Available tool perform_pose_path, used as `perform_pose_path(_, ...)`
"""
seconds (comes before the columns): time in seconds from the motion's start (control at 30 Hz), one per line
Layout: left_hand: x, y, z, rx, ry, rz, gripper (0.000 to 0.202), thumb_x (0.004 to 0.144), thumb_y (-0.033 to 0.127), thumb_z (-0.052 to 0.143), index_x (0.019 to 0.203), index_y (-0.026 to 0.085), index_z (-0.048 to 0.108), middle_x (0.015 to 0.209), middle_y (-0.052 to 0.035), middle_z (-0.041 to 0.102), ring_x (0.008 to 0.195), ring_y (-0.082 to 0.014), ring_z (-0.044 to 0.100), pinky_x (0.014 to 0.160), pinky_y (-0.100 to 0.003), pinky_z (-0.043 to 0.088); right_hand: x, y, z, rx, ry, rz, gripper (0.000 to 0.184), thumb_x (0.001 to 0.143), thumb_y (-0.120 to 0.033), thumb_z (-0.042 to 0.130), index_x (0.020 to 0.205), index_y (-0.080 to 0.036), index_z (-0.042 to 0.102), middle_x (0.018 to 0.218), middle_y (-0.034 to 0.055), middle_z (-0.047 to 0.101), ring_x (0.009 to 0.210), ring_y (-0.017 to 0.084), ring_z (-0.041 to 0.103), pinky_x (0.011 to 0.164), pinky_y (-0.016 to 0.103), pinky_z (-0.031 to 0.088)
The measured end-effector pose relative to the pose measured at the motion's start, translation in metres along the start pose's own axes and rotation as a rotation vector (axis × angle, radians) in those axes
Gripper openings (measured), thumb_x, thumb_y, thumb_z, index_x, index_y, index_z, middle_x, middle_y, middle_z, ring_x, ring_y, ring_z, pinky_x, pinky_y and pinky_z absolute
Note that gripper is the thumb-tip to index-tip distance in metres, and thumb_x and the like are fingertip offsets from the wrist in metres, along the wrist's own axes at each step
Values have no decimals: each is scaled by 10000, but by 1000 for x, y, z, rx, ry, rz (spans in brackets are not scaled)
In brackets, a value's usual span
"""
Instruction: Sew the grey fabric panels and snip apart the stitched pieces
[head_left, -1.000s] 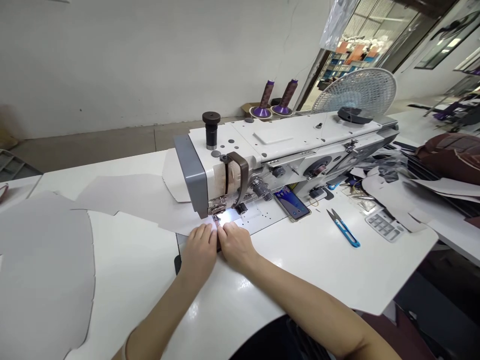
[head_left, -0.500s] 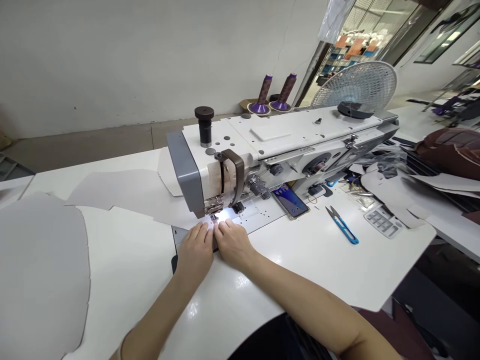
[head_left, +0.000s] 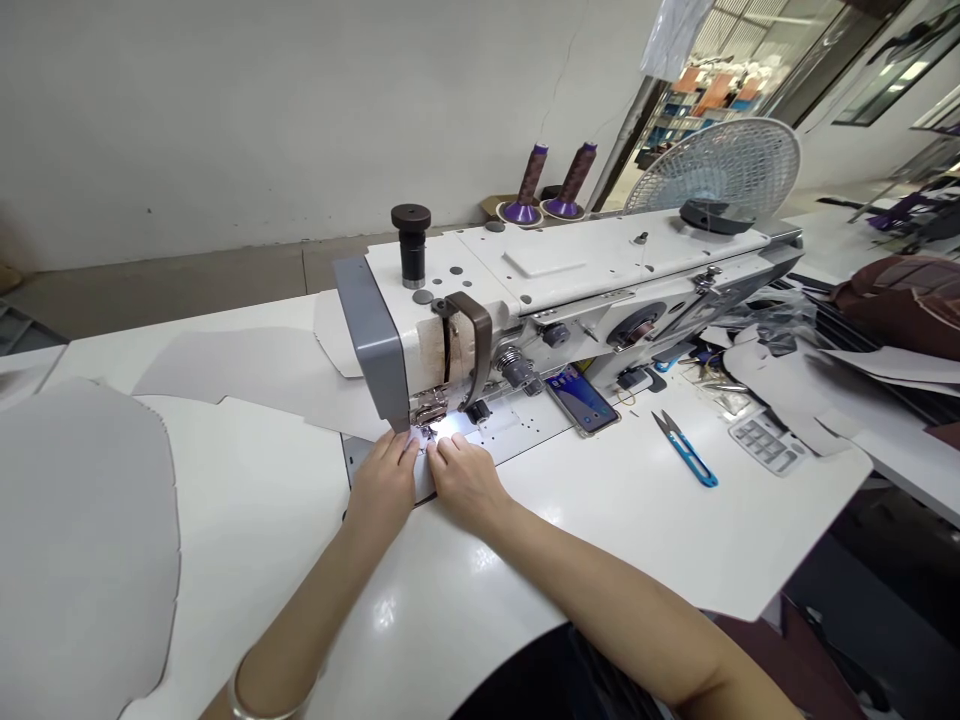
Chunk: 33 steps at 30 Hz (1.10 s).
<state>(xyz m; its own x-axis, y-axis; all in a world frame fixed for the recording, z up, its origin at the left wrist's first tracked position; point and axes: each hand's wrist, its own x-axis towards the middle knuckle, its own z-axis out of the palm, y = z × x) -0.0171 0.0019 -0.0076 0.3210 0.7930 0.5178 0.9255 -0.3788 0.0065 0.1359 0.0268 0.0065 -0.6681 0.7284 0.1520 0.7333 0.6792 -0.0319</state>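
Note:
A white sewing machine (head_left: 450,300) stands on the table, its needle area and presser foot (head_left: 429,432) lit by a small lamp. Just in front and to the left of the foot, my left hand (head_left: 384,475) has its fingers bent together on the end of a light grey panel (head_left: 255,365). My right hand (head_left: 466,482) is close beside it, thumb and fingertips pinched at the front of the foot on the same material. The fingers hide most of the gripped edge. Leftward, the panel stretches flat across the table.
Another large grey panel (head_left: 82,540) lies at the left. Right of the needle are a phone (head_left: 583,400) and blue thread snips (head_left: 686,450). Two thread cones (head_left: 531,185) and a fan (head_left: 720,170) stand behind. Brown pieces (head_left: 900,300) are piled at the far right.
My left hand has shifted slightly left and away from my right hand, opening a small gap between them. My right hand has hardly moved. A bracelet now shows on my left forearm.

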Motion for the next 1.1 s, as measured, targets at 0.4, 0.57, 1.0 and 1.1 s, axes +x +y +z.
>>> perform_pose_path(0.4, 1, -5, -1, -22, -65, -68, 346, 802, 54, 398, 1049, 113, 634, 1066, -155, 621, 1051, -289, 534, 918, -460, 436, 0, -1, 0, 2, 7, 25, 145, 852, -71, 448, 905, -149, 557, 827, 73, 539, 773, 201, 443, 553, 296, 293)
perform_pose_path(0.57, 5, -15, -12, -75, -139, -121, 264, 864, 179, 447, 1065, 151, 615, 1026, -133, 610, 1015, -265, 540, 857, -412, 441, 1, -2, 0, -7, -5, 41, 143, 869, -73, 433, 911, -153, 544, 810, 68, 532, 769, 196, 441, 544, 291, 264)
perform_pose_path(1.0, 8, 2, -27, 108, -331, -5, 306, 817, 2, 372, 988, 109, 603, 980, -130, 606, 843, -241, 549, 711, -367, 425, 0, 2, -3, 46, 40, 117, 138, 878, -95, 456, 938, -192, 534, 788, 29, 524, 727, 169, 431, 526, 294, 200)
perform_pose_path(1.1, 8, 5, -26, 116, -312, 6, 357, 794, -44, 335, 994, 89, 599, 958, -138, 608, 847, -239, 544, 735, -364, 431, 1, 4, -2, 57, 29, 115, 120, 895, -128, 464, 932, -206, 547, 807, 25, 527, 737, 156, 428, 531, 283, 193)
